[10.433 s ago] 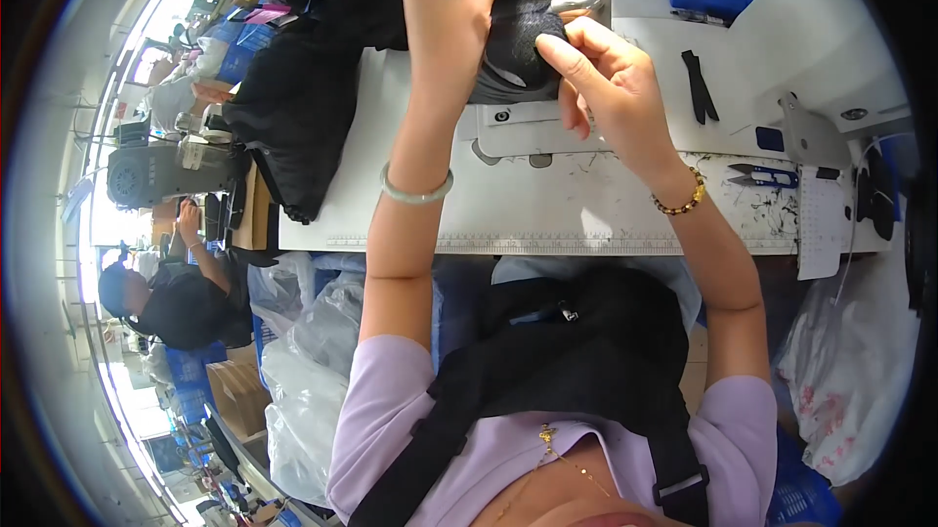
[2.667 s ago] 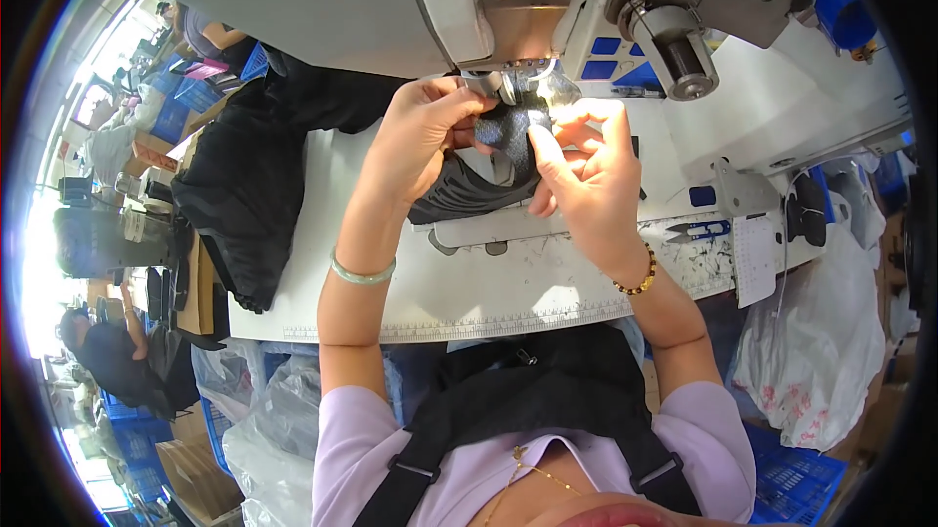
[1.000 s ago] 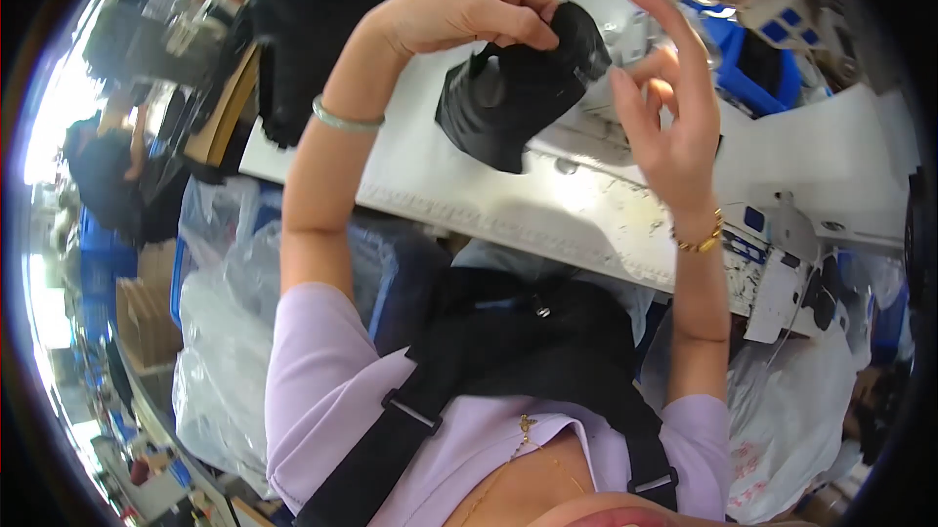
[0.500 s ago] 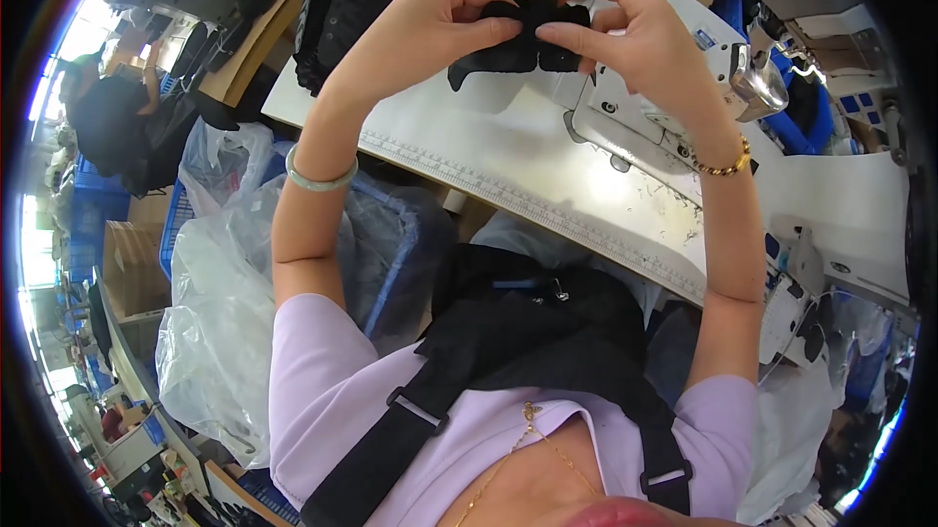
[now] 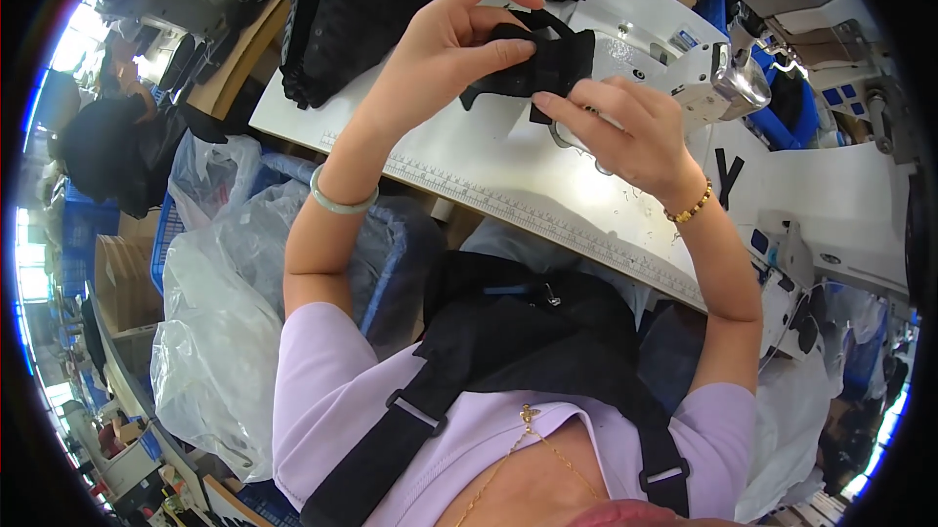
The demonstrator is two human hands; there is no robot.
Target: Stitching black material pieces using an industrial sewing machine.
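Observation:
A small black fabric piece (image 5: 565, 66) with a narrow strap is held up above the white sewing table (image 5: 469, 151). My left hand (image 5: 471, 46) grips its left side, thumb on top and index finger stretched out above. At the lower edge, my right hand (image 5: 622, 128) pinches the piece beside a short strap end that hangs down. The fingers of the right hand are curled, and their tips are partly hidden. Right behind the hands stands the white sewing machine (image 5: 705, 85) with its shiny metal end.
Black fabric (image 5: 366, 14) is heaped at the table's far left. Two narrow black strips (image 5: 725, 177) lie to the right. A printed ruler (image 5: 489, 200) runs along the front edge. On the left, clear plastic bags (image 5: 210, 332) fill a blue basket (image 5: 386, 273). Another person (image 5: 107, 136) sits further left.
The black piece has turned and opened out toward me. My right hand has moved down from its upper right side to its lower edge; my left hand has dropped slightly.

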